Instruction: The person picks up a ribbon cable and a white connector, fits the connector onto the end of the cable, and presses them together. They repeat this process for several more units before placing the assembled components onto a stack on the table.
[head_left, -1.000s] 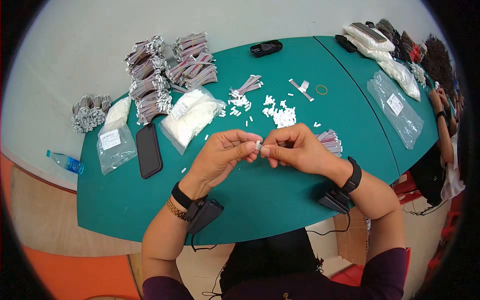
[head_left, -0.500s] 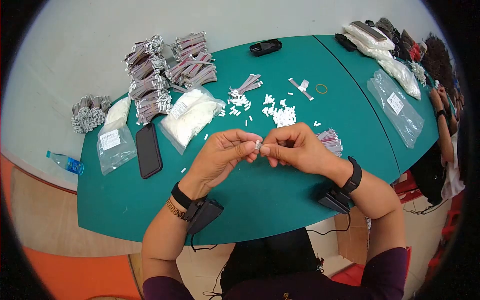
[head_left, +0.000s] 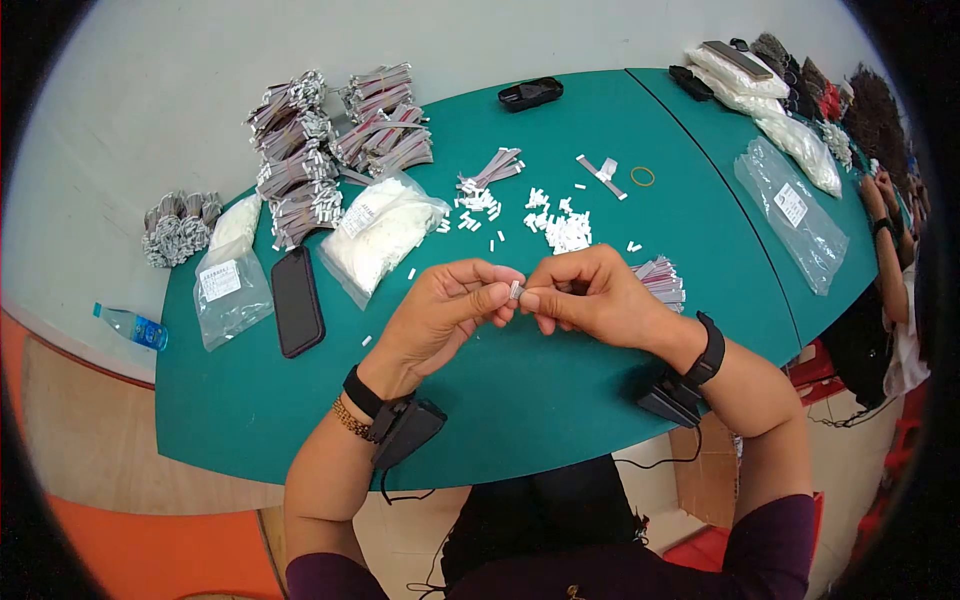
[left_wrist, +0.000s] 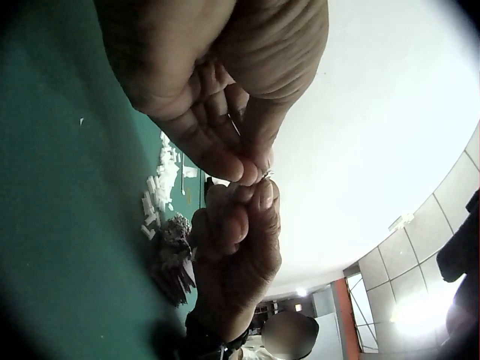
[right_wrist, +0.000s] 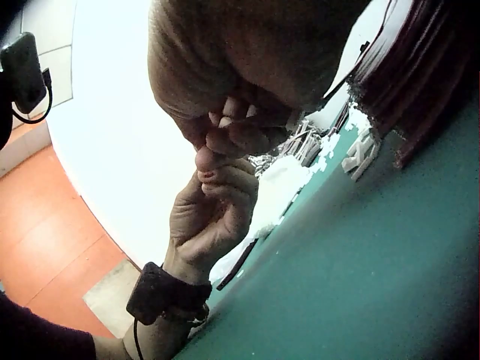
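Observation:
Thumb and fingers of my left hand (head_left: 448,308) pinch a small white connector piece (head_left: 516,290) over the near half of the green table. From the other side my right hand (head_left: 598,298) pinches at the same piece, its thumb and fingertips close against the left ones. Most of the piece is hidden by the fingers, and I cannot tell whether a flat cable runs from it. In the left wrist view, only a pale bit of the connector (left_wrist: 266,175) shows between the fingertips. A bundle of grey flat cables (head_left: 660,286) lies just beyond my right hand.
Loose white connectors (head_left: 568,233) lie in a pile beyond the hands, near a small cable bundle (head_left: 492,172). Left are a phone (head_left: 299,303), a bag of white pieces (head_left: 383,235) and stacked cable bundles (head_left: 300,150). An empty plastic bag (head_left: 790,215) lies right, near another person's arm (head_left: 880,215).

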